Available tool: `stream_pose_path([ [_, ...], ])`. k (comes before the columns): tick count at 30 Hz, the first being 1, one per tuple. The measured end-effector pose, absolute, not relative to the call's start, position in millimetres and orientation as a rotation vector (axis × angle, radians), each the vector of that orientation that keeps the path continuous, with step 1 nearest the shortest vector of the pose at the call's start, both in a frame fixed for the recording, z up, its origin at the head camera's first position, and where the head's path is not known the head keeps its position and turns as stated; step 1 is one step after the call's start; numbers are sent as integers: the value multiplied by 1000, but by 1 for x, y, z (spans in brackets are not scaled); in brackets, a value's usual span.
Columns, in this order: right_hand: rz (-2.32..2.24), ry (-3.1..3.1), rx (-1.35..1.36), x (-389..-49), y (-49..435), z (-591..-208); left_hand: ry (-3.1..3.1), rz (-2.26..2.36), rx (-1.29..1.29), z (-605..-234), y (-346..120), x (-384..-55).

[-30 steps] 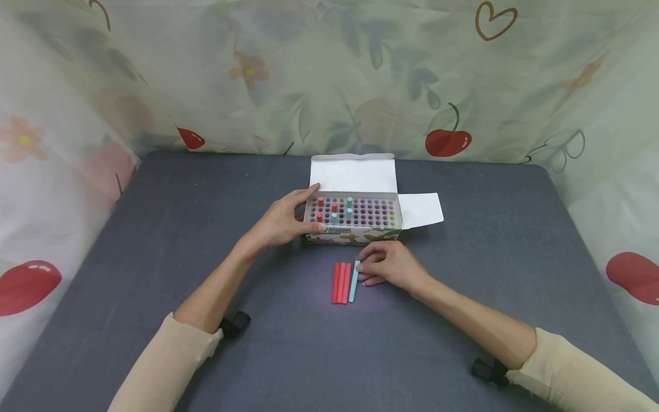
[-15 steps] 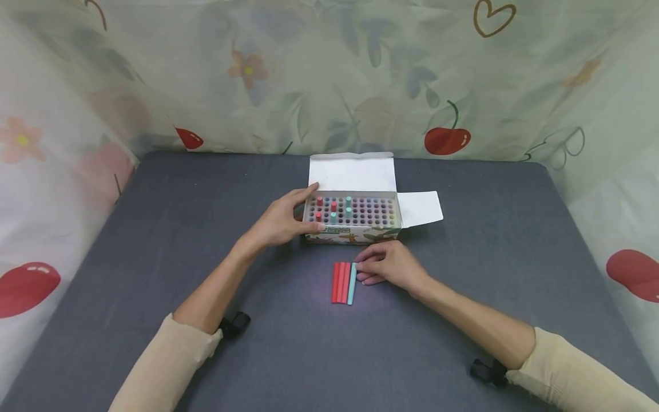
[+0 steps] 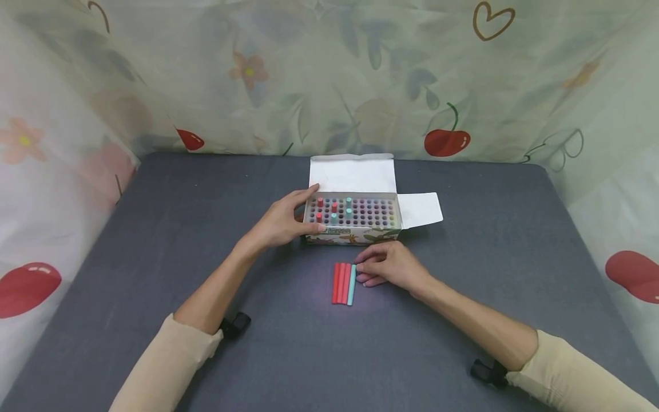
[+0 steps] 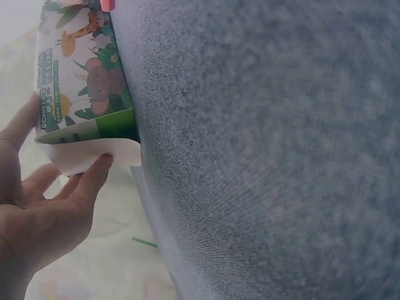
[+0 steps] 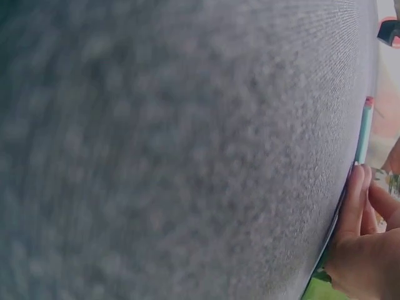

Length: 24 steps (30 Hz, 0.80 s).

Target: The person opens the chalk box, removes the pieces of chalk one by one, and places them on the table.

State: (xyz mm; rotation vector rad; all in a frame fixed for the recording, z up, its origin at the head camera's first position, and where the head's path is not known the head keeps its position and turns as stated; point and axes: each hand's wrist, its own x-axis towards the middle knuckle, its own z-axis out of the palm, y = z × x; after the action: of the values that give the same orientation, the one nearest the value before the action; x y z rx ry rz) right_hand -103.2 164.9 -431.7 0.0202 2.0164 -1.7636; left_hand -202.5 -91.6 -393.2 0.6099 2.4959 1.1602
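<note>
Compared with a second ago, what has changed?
The slim turquoise cylindrical stick has moved slightly left, closing the gap to the three slim reddish sticks; the right hand remains at its far end. Unchanged: the left hand holding the open printed cardboard box, six sticks standing in it.

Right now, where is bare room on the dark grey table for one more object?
Free: table right of the white cardboard side flap, and left of the left hand. Crowded: before the patterned cardboard box, where slim red sticks lie and the right hand touches a turquoise stick.
</note>
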Motion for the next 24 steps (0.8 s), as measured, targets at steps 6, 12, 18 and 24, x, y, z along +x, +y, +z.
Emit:
stream_pose_path([
  [6,-1744,2023,-53,-104,166,-428,2491,1168,606,-394,-92,-202],
  [12,-1700,2067,-176,-108,168,-419,2482,1185,604,-395,-92,-204],
  [18,-1695,2096,-319,-114,170,-406,2482,1189,615,-395,-93,-204],
  [24,-1705,2055,-409,-124,178,-396,2471,1197,612,-394,-92,-203],
])
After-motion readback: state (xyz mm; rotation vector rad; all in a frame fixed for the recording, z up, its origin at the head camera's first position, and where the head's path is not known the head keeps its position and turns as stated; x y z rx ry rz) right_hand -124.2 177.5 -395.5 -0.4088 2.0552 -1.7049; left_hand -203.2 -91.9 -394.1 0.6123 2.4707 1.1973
